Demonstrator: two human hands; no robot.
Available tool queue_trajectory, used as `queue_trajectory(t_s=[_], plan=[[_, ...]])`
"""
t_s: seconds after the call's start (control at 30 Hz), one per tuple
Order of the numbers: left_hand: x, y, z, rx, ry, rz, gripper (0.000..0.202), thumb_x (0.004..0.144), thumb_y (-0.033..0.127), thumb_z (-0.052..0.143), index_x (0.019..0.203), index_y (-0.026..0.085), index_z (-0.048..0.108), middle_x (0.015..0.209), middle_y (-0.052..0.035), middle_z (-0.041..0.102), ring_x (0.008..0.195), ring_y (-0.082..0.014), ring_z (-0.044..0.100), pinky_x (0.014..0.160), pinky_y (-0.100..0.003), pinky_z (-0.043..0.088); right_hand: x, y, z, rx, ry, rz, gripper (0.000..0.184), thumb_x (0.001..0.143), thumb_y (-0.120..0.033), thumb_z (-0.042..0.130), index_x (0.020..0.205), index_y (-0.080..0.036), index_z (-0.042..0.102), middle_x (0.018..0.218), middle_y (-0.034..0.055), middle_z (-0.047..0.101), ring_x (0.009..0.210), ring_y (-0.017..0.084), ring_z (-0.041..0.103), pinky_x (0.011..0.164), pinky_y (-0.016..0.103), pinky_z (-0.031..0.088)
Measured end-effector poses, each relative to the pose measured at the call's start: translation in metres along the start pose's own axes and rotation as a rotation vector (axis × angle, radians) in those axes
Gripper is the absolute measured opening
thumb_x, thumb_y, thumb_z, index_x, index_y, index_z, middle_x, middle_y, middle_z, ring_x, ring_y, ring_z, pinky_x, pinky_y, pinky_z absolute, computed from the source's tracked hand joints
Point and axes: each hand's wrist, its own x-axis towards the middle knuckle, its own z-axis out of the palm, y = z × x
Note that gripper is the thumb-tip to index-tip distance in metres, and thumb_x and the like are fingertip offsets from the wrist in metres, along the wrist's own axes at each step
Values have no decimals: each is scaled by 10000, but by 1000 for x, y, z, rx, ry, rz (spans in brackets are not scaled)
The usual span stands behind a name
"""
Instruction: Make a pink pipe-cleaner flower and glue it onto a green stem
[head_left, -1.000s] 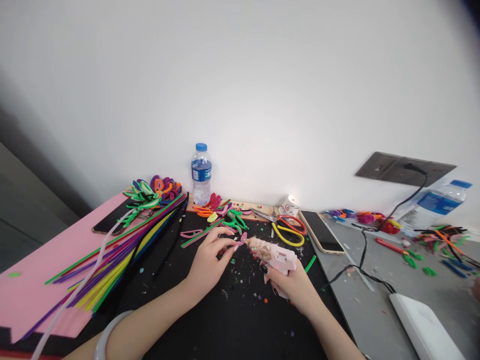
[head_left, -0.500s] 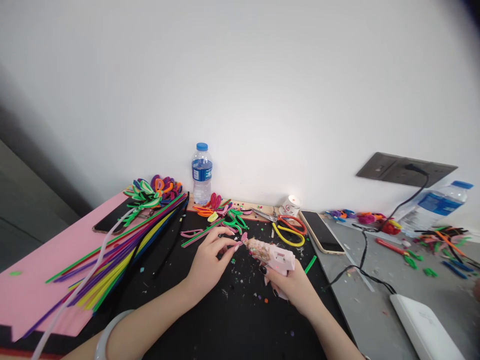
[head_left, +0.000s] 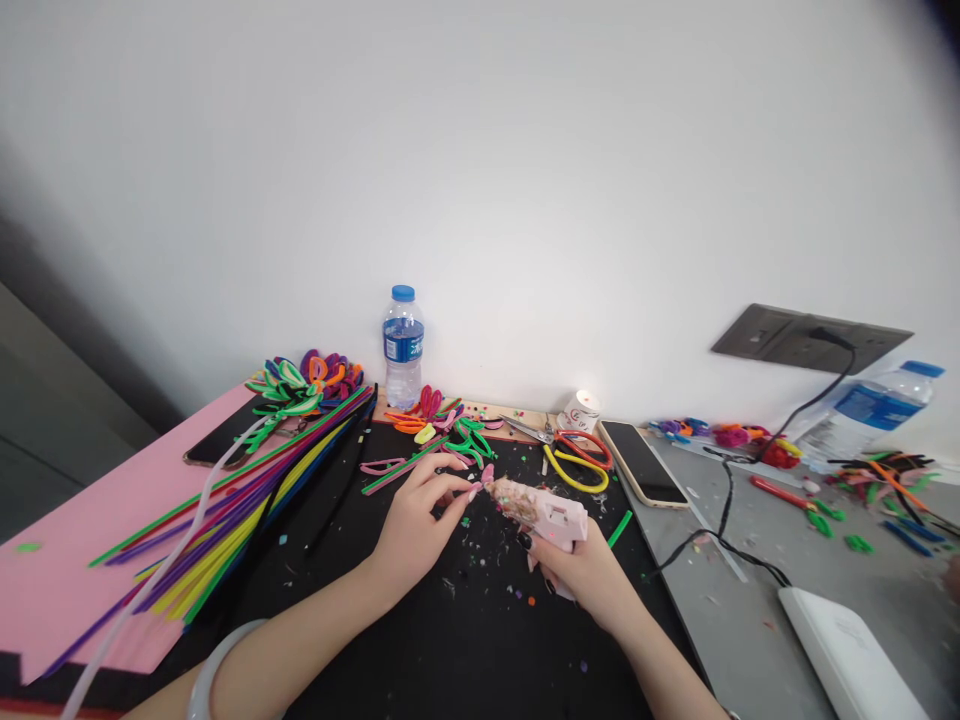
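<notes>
Between the fingertips of my left hand (head_left: 421, 515) is a small pink pipe cleaner piece (head_left: 487, 475), pinched at its near end. My right hand (head_left: 574, 565) grips a pale pink hot glue gun (head_left: 559, 515), whose nozzle end is crusted with bits and points left at the pink piece. The tip is at or very close to the piece; whether they touch I cannot tell. Beyond my left hand lie bent green pipe cleaners (head_left: 472, 440) and pink and orange loops (head_left: 409, 421).
Scissors (head_left: 577, 468) with red and yellow handles and a phone (head_left: 641, 465) lie behind the glue gun. A water bottle (head_left: 403, 350) stands by the wall. Long pipe cleaners (head_left: 247, 510) spread at left. Black cables (head_left: 726, 510) and a white box (head_left: 847, 650) are at right.
Almost nothing differs. The glue gun has shifted very slightly left, while my left hand keeps its pinch on the pink piece.
</notes>
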Motion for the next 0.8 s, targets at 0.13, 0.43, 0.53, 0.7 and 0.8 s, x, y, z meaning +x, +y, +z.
queue_trajectory(t_s=[0.13, 0.43, 0.53, 0.7, 0.8], plan=[[1, 2, 0, 6, 6, 6, 115, 817, 151, 545, 793, 171, 656, 991, -61, 559, 694, -120, 568, 605, -236, 496, 0, 0, 0, -10, 9, -3, 232, 731, -258, 563, 916, -126, 611, 529, -32, 550, 378, 67, 399, 381, 181, 325], [1, -1, 1, -1, -13, 15, 102, 816, 149, 551, 814, 174, 650, 999, -59, 555, 656, -104, 560, 591, -233, 491, 1, 6, 0, 20, -1, 7, 283, 745, -267, 569, 989, -123, 582, 554, -27, 561, 390, 65, 405, 377, 176, 325], [1, 0, 1, 10, -21, 5, 93, 810, 148, 555, 801, 172, 645, 999, -56, 558, 606, -88, 540, 542, -218, 473, 2, 5, -1, 16, -5, 4, 291, 748, -263, 566, 1001, -121, 587, 549, -29, 554, 387, 63, 399, 377, 176, 325], [1, 4, 0, 17, -34, -1, 98, 807, 139, 550, 785, 170, 641, 997, -56, 565, 568, -76, 531, 492, -201, 451, 0, -1, 1, -8, -22, 2, 328, 740, -234, 559, 1042, -112, 589, 547, -29, 551, 381, 59, 392, 369, 171, 315], [1, 4, 0, 17, -40, 0, 104, 809, 136, 543, 789, 169, 639, 1005, -57, 564, 565, -73, 534, 497, -200, 458, -2, -3, 2, -4, -30, 11, 336, 733, -235, 558, 1040, -104, 593, 541, -28, 550, 374, 56, 386, 360, 169, 309]])
